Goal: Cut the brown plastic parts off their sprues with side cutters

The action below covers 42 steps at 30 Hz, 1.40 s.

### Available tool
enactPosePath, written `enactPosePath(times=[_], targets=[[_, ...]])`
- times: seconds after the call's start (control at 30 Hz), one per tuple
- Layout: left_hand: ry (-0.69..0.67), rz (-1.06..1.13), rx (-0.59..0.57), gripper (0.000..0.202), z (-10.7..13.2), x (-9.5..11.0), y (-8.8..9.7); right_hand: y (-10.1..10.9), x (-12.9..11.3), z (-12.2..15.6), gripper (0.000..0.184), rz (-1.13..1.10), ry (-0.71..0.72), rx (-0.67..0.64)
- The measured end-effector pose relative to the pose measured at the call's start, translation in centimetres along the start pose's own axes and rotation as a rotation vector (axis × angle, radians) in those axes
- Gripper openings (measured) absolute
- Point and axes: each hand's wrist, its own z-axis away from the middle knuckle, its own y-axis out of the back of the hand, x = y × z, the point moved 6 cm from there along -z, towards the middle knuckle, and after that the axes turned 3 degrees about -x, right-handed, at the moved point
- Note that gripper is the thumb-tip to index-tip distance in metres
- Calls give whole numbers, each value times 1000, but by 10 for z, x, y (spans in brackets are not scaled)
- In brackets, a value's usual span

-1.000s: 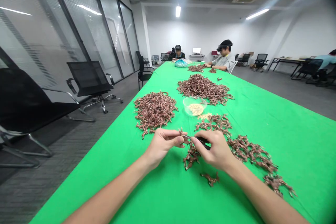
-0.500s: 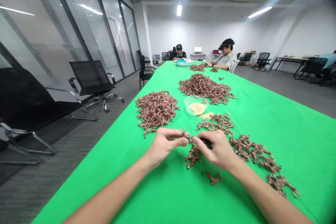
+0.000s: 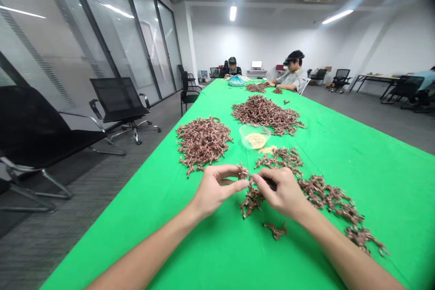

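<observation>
From my remote seat I have the left hand (image 3: 212, 188) holding a small brown, glossy, spindly-limbed figure (image 3: 241, 173) at its fingertips, above the green-covered tabletop (image 3: 170, 235). The right hand (image 3: 280, 190) grips a dark-handled tool (image 3: 271, 184), its slim metal tip meeting the figure; I can't tell the tip's exact contact. I'd brace the figure firmly and make small, controlled tool movements, sparing the thin limbs. A clear plastic bowl (image 3: 242, 135) sits at one o'clock from the hands, a loose brown figure (image 3: 276, 232) at five.

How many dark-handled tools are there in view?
1: the tool is in the right hand, its tip close to the brown figure in the left hand. More may be hidden.
</observation>
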Motion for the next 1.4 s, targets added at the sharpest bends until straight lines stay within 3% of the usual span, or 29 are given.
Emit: enactPosePath(times=[0.17, 0.3, 0.5, 0.83, 1.4], targets=[[63, 73, 2, 29, 0, 1, -1, 0, 3, 0, 38, 0, -15, 28], [54, 96, 70, 29, -1, 3, 2, 1, 6, 0, 34, 17, -21, 74], [76, 153, 128, 32, -1, -3, 6, 3, 7, 4, 25, 164, 67, 176], [146, 184, 73, 44, 1, -8, 2, 5, -2, 8, 19, 328, 212, 295], [246, 127, -66, 42, 3, -6, -3, 5, -4, 9, 22, 355, 267, 243]])
